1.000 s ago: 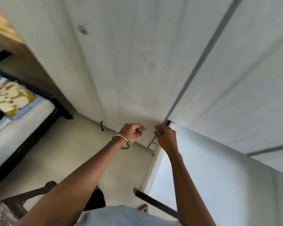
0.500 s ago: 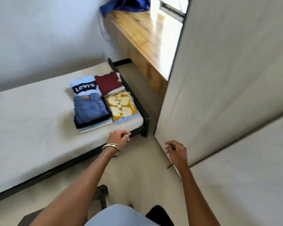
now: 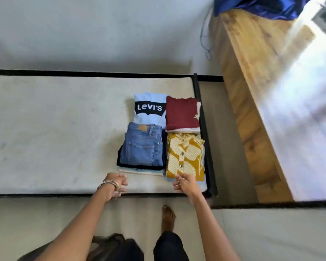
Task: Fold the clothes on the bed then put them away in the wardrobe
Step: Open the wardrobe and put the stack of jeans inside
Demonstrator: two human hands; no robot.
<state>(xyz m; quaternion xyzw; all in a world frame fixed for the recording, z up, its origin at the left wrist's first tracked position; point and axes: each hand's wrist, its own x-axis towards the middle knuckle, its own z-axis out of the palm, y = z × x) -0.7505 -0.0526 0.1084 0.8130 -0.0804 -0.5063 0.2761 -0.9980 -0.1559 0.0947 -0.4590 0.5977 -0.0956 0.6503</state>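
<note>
Four folded piles lie together at the right end of the bed's mattress (image 3: 55, 129): a light blue Levi's T-shirt (image 3: 150, 108), a maroon top (image 3: 182, 113), blue jeans (image 3: 142, 147) on darker and pale clothes, and a yellow patterned shirt (image 3: 184, 157). My left hand (image 3: 117, 184), with bangles at the wrist, hovers with curled fingers over the mattress's near edge, just in front of the jeans pile and holding nothing. My right hand (image 3: 184, 183), fingers loosely curled, is at the near edge of the yellow shirt; I see no grip on it.
The black bed frame (image 3: 205, 138) runs along the mattress's right end and near side. A wooden desk (image 3: 252, 81) stands to the right, with blue cloth (image 3: 262, 6) at its far end. A grey panel (image 3: 271, 232) fills the lower right. My bare foot (image 3: 167, 217) stands on the floor.
The view has swung from the wardrobe doors to the bed. Both hands left the door's edge and now reach over the mattress's near edge by the folded piles.
</note>
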